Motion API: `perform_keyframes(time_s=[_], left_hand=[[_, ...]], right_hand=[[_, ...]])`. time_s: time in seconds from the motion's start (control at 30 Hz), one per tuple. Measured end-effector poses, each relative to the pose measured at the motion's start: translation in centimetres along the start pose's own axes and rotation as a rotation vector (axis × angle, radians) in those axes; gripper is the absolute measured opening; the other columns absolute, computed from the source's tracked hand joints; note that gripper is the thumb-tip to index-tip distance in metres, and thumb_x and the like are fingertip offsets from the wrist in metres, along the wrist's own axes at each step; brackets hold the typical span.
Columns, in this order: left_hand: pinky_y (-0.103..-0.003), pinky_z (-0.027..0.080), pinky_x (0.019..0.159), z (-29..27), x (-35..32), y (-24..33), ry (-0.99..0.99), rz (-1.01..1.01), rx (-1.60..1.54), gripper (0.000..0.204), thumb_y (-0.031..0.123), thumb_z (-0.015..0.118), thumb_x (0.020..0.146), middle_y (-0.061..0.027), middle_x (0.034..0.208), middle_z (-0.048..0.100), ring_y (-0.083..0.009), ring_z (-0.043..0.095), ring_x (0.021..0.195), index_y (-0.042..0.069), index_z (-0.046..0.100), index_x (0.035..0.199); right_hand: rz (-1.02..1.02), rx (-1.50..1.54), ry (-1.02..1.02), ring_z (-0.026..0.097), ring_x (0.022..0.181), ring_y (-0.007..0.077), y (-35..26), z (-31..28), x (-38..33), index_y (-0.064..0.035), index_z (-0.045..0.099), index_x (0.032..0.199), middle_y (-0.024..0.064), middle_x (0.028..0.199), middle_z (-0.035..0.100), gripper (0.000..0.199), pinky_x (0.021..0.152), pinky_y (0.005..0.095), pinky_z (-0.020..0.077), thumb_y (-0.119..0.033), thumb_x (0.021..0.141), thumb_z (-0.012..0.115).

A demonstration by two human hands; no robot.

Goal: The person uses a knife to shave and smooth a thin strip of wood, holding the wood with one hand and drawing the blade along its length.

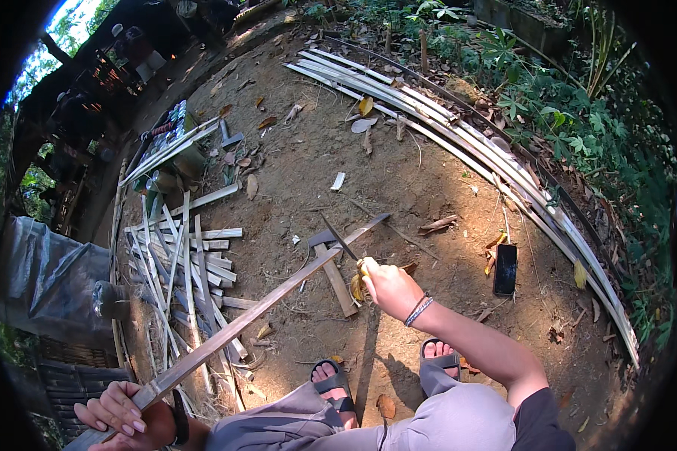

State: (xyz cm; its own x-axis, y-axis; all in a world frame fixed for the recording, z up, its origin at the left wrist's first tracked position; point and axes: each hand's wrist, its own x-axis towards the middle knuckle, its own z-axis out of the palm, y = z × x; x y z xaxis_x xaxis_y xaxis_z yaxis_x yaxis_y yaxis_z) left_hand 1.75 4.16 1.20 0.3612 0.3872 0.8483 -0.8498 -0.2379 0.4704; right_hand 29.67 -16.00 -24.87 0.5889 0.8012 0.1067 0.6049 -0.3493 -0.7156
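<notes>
My left hand [128, 417] is closed around the lower end of a long, flat bamboo strip [256, 306], which slants up to the right across my lap. In my right hand [393, 290] is a knife [340, 236], its handle wrapped in my fingers. The knife's dark, narrow blade points up and left and crosses the strip near its far end; whether it touches the wood I cannot tell. Below the blade, a tool with a wooden handle [336, 281] and a dark head lies on the ground, partly covered by the strip.
Cut bamboo pieces [174, 263] lie in a loose pile to the left. Long pale strips [429, 113] curve along the right side. A black phone [505, 269] lies on the soil. A hammer-like tool [229, 135] rests farther back. People [137, 49] are at the shaded far left.
</notes>
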Motion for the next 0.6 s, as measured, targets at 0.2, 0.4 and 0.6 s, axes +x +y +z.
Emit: perform_keyframes(time_s=[0.2,0.4,0.6], left_hand=[[-0.027,0.042,0.064,0.6,-0.1,-0.6,0.043,0.015,0.030,0.041,0.045,0.056,0.093,-0.0021,0.060,0.045,-0.0130,0.049,0.050,0.009,0.039,0.083],[-0.023,0.042,0.049,1.3,-0.3,-0.7,0.144,0.099,0.127,0.045,0.052,0.043,0.097,-0.0022,0.054,0.043,-0.0125,0.048,0.041,0.010,0.032,0.083],[-0.025,0.049,0.046,2.8,1.5,-2.4,0.145,0.131,0.095,0.048,0.055,0.032,0.098,-0.0043,0.053,0.047,-0.0142,0.052,0.041,0.010,0.033,0.084]], right_hand=[[0.025,-0.124,-0.001,0.064,0.067,0.0405,-1.5,-1.7,-0.4,-0.0003,0.046,0.117,0.0219,0.075,0.062,0.031,0.060,0.0485,0.0540,-0.020,0.094,0.050],[0.077,-0.083,-0.061,0.064,0.071,0.0409,0.0,-0.2,0.9,-0.0002,0.050,0.109,0.0243,0.079,0.064,0.023,0.061,0.0493,0.0524,-0.017,0.093,0.051],[0.108,-0.162,0.092,0.064,0.072,0.0413,2.8,-0.8,1.0,0.0016,0.050,0.109,0.0256,0.078,0.063,0.024,0.061,0.0491,0.0520,-0.012,0.090,0.054]])
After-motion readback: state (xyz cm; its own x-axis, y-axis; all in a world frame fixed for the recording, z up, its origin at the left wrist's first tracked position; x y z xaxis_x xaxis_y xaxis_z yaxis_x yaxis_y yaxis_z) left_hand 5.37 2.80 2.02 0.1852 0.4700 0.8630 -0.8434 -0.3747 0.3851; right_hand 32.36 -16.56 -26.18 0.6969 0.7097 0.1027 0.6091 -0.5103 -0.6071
